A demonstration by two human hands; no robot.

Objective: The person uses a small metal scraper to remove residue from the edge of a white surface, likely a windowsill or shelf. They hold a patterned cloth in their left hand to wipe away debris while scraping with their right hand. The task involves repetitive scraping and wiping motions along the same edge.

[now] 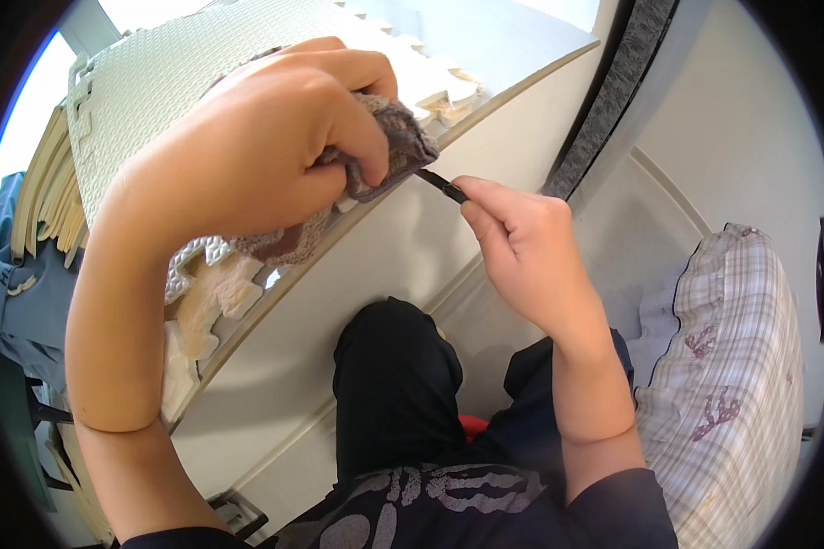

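My left hand [268, 130] grips a bunched, brown-grey patterned fuzzy cloth [408, 141] close to the edge of a table. More of this cloth hangs below the palm, partly hidden by the hand. Between thumb and forefinger, my right hand [522, 240] pinches a narrow black strap-like piece [441, 184]. Its far end meets the lower corner of the cloth; whether the two are joined I cannot tell. Under my left hand lies an embossed cream foam mat [144, 103] with interlocking edges.
The light tabletop [515, 48] has an edge running diagonally. Worn foam pieces [213, 302] lie along that edge. At the left are stacked books or papers [48, 185] and blue-grey fabric [27, 302]. A plaid cloth cover [735, 357] stands at the right, beside my legs [398, 377].
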